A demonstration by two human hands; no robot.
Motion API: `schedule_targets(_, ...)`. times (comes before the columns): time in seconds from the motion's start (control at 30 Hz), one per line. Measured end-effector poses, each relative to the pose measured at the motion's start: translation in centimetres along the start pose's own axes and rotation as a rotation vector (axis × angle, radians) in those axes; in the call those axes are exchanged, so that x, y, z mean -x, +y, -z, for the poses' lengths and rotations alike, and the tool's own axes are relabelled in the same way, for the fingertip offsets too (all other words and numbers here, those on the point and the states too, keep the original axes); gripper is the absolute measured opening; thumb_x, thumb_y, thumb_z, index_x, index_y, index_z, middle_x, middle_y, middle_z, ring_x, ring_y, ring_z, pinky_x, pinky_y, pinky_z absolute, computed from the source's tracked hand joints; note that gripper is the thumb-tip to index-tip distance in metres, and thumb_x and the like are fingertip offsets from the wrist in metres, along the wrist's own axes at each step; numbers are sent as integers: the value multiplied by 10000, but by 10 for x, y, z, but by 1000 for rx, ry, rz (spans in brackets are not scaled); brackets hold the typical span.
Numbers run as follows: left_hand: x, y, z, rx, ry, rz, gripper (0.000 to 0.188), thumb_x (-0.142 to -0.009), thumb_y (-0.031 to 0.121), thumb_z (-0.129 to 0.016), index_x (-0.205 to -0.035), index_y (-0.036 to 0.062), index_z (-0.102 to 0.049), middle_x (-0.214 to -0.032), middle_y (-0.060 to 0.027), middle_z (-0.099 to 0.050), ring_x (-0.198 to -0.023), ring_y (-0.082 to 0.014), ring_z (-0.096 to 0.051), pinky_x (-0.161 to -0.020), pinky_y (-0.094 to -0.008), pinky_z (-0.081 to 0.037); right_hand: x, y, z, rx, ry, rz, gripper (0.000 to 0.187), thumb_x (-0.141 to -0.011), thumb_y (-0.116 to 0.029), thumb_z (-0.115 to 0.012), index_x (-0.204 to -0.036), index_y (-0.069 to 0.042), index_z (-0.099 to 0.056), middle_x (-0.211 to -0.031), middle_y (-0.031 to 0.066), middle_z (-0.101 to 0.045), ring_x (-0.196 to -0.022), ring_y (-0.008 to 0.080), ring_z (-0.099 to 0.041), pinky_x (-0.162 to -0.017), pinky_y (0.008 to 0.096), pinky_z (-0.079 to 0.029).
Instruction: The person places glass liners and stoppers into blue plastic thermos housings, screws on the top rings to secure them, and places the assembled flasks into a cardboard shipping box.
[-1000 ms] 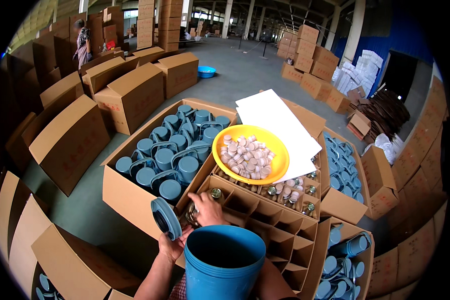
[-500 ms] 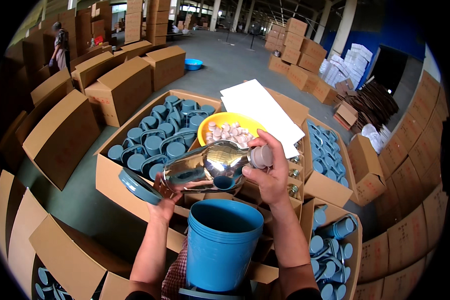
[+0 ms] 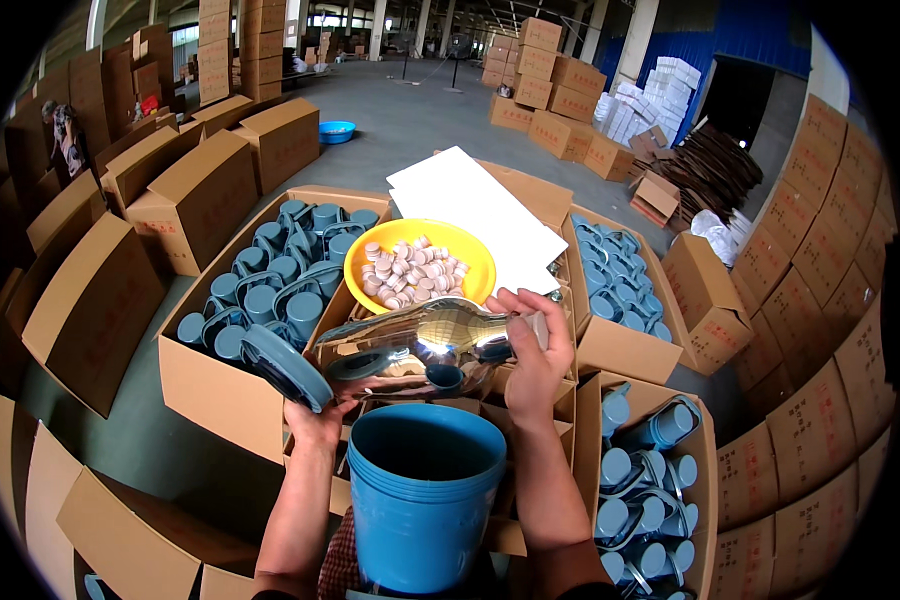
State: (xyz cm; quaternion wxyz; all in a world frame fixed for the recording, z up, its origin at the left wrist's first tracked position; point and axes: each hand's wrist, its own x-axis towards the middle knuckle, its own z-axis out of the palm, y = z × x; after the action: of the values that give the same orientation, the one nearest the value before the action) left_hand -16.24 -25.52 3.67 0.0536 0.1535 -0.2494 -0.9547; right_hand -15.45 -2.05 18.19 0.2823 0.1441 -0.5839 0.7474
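A shiny silver glass flask liner lies sideways in the air between my hands, above a tall open blue plastic casing with ridges below its rim. My right hand is closed round the liner's neck, where a pale pink stopper sits at the mouth. My left hand grips a round blue-grey plastic cap, tilted beside the liner's wide end. Part of that hand is hidden behind the cap; whether it also touches the liner I cannot tell. Beyond the liner stands a yellow bowl of pale pink stoppers.
Cartons of blue-grey handled lids stand at left, far right and near right. White sheets lie behind the bowl. A divided carton sits under my hands. Stacked boxes line the right; a person stands far left.
The liner has dropped slightly toward the casing, and the cap has turned more upright beside its wide end. Both hands keep their hold. The view has shifted to the right.
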Motion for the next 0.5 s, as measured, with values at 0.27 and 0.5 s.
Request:
schedule_targets(0.27, -9, -10, -7, -32, 61, -20, 528, -902, 497, -328, -1197, 84, -474, -1006, -102, -610, -751, -283, -627, -434, -324, -481, 5, 6, 2, -170, 119, 48, 339, -920, -180, -514, -1170, 38, -442, -1125, 217, -565, -1033, 297, -578, -912, 411, -444)
schedule_targets(0.5, -10, -9, -13, -27, 120, -53, 568, -902, 544, -311, -1222, 103, -471, -1091, -93, -596, -820, -289, -627, -456, -351, -487, 5, 17, 15, -228, 68, -101, 336, -903, -116, -510, -1197, 25, -431, -1139, 208, -560, -1070, 245, -545, -914, 332, -441)
